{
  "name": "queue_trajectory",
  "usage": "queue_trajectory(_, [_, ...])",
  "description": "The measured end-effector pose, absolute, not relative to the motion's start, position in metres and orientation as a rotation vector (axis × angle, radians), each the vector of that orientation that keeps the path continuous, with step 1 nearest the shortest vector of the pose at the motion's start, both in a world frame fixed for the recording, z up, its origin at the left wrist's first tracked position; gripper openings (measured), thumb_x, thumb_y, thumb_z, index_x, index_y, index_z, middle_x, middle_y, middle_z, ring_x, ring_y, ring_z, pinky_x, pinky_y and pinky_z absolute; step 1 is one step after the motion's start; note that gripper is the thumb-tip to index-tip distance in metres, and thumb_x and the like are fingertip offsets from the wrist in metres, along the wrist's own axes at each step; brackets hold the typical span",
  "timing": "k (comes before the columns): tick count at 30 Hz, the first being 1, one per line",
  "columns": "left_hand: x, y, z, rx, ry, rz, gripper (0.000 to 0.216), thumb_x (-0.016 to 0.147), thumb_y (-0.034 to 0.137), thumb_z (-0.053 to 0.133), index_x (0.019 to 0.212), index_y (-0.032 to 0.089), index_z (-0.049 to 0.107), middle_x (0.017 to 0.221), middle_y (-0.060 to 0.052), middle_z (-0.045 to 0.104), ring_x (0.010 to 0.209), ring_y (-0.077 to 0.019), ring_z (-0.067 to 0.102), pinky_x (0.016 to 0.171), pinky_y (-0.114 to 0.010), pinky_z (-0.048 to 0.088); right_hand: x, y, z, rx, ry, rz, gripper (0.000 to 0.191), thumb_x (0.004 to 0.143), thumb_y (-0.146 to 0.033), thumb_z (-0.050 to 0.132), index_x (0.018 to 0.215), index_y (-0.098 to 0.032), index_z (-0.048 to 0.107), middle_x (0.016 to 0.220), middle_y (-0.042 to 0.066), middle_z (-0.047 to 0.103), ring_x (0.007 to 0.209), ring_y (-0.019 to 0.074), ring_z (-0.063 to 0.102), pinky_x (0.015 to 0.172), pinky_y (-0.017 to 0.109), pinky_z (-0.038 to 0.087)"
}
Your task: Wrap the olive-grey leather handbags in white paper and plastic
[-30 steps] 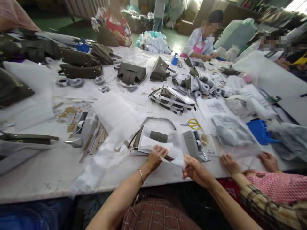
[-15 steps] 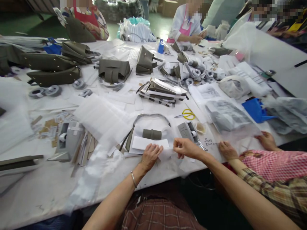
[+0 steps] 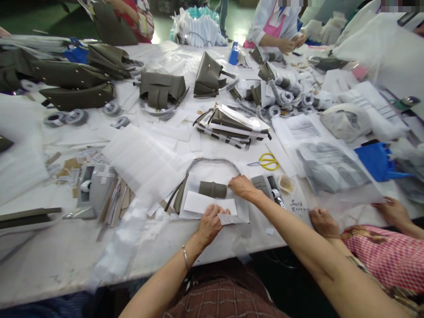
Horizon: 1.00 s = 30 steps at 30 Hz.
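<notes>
The wrapped bag (image 3: 243,207) lies in front of you near the front edge of the table (image 3: 155,260), its body mostly covered by pale wrapping, so you cannot make out its full outline. Your left hand (image 3: 210,224) lies over the lower edge of the white card (image 3: 202,204) on it, fingers loosely extended and pressing rather than closed around anything; its underside is hidden. Your right hand (image 3: 244,187) has its fingers bunched at the bag's right side, beside the olive strap piece (image 3: 213,190), and you cannot tell whether they pinch anything. That hand and forearm hide part of the grey tape dispenser (image 3: 261,186), and both your forearms run out of the picture. For room, white tabletop shows between the bag and the front edge, and beyond its arched handle (image 3: 215,160) towards the taped bundle (image 3: 233,128). On your right it is tighter: the dispenser sits just beside your hand, yellow-handled scissors (image 3: 270,161) lie beyond, and a co-worker's hand (image 3: 324,223) rests near your forearm.
</notes>
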<state>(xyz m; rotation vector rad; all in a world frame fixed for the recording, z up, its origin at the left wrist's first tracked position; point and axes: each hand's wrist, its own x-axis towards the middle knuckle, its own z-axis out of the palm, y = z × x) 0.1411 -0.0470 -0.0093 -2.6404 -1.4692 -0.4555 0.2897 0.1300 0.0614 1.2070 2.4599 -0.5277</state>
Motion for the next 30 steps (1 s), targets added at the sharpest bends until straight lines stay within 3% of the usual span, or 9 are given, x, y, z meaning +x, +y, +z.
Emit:
queue_trajectory(6, [0.14,-0.049,-0.007,-2.637,-1.481,-0.488,0.032,0.095,0.014,0.048,0.126,0.018,0.057,0.106,-0.009,0.065,0.106,-0.0236,0.059,0.098,-0.045,0.046,0.298,0.133,0.055,1.158,2.556,-0.504,0.029,0.095,-0.031,0.049,0.093,-0.018,0.075,0.104,0.013,0.071,0.107,0.028,0.059,0.096,0.041,0.038])
queue_trajectory(11, [0.138,-0.049,-0.002,-2.621,-1.451,-0.454,0.032,0.097,0.016,0.047,0.128,0.019,0.054,0.107,-0.008,0.065,0.111,-0.023,0.058,0.104,-0.045,0.045,0.318,0.103,0.079,1.48,2.661,-0.954,0.023,0.093,-0.035,0.057,0.106,-0.022,0.071,0.114,0.007,0.069,0.112,0.0231,0.058,0.105,0.04,0.036])
queue_trajectory(14, [0.138,-0.048,-0.005,-2.646,-1.426,-0.482,0.031,0.098,0.017,0.046,0.128,0.016,0.053,0.107,-0.008,0.066,0.113,-0.0222,0.059,0.107,-0.045,0.044,0.339,0.065,0.099,1.32,2.604,-1.395,0.05,0.08,-0.047,0.073,0.124,-0.025,0.063,0.123,0.007,0.065,0.115,0.0247,0.058,0.103,0.039,0.041])
queue_trajectory(16, [0.137,-0.047,-0.007,-2.671,-1.406,-0.53,0.031,0.098,0.017,0.045,0.128,0.014,0.053,0.107,-0.01,0.066,0.112,-0.0221,0.059,0.106,-0.044,0.045,0.347,0.04,0.105,1.185,2.549,-1.459,0.07,0.068,-0.048,0.082,0.131,-0.027,0.058,0.126,0.008,0.063,0.116,0.0271,0.057,0.102,0.041,0.042])
queue_trajectory(17, [0.137,-0.046,-0.008,-2.678,-1.402,-0.55,0.032,0.098,0.017,0.046,0.128,0.013,0.052,0.107,-0.011,0.066,0.112,-0.0221,0.059,0.105,-0.044,0.046,0.348,0.03,0.105,1.171,2.537,-1.408,0.068,0.067,-0.045,0.083,0.129,-0.027,0.06,0.123,0.009,0.064,0.114,0.0279,0.057,0.101,0.041,0.042])
queue_trajectory(20, [0.136,-0.045,-0.009,-2.695,-1.391,-0.529,0.031,0.098,0.016,0.045,0.127,0.013,0.053,0.106,-0.011,0.065,0.11,-0.0221,0.06,0.103,-0.042,0.047,0.339,0.018,0.096,1.309,2.513,-1.195,0.023,0.079,-0.027,0.071,0.101,-0.023,0.072,0.103,0.008,0.071,0.102,0.026,0.062,0.095,0.039,0.044])
queue_trajectory(21, [0.136,-0.044,-0.008,-2.703,-1.392,-0.505,0.03,0.098,0.016,0.045,0.126,0.013,0.054,0.106,-0.011,0.065,0.11,-0.0221,0.06,0.104,-0.042,0.047,0.334,0.02,0.093,1.397,2.502,-1.177,0.016,0.082,-0.021,0.064,0.095,-0.023,0.073,0.098,0.008,0.072,0.097,0.0244,0.063,0.092,0.037,0.045])
queue_trajectory(26, [0.132,-0.045,-0.001,-2.744,-1.378,-0.435,0.029,0.098,0.014,0.045,0.125,0.016,0.054,0.117,-0.011,0.064,0.113,-0.0216,0.059,0.107,-0.043,0.044,0.301,0.069,0.08,1.827,2.449,-1.36,0.022,0.086,-0.023,0.056,0.097,-0.023,0.075,0.094,0.002,0.075,0.085,0.0185,0.066,0.079,0.027,0.047])
queue_trajectory(30, [0.13,-0.046,-0.001,-2.724,-1.347,-0.394,0.029,0.098,0.015,0.044,0.125,0.016,0.055,0.125,-0.011,0.062,0.114,-0.0218,0.059,0.105,-0.04,0.045,0.282,0.114,0.065,1.952,2.485,-1.087,0.025,0.093,-0.032,0.053,0.097,-0.02,0.074,0.095,0.004,0.075,0.086,0.018,0.065,0.077,0.026,0.044])
